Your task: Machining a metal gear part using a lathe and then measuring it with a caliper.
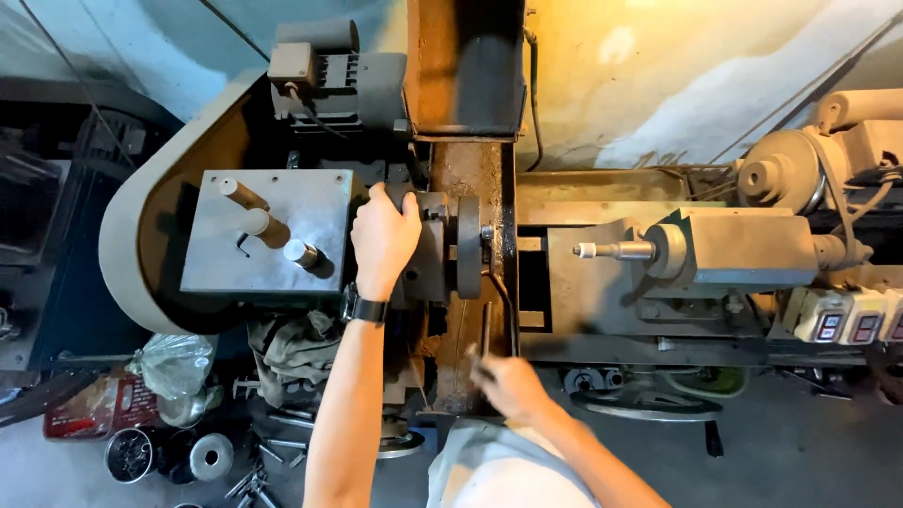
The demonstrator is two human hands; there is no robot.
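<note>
Nearest to the camera is the person's light shirt (499,470), cut off by the lower edge. Above it stands the big grey lathe (658,273), its bed running to the right where the tailstock (743,249) points its tip at the round chuck (467,246). The left hand (384,235), arm stretched forward with a dark watch (363,308) at the wrist, is laid on the headstock housing beside the chuck, fingers curled over its edge. The right hand (508,384), blurred, is closed around a thin dark bar (486,331) below the chuck; how tightly is unclear.
</note>
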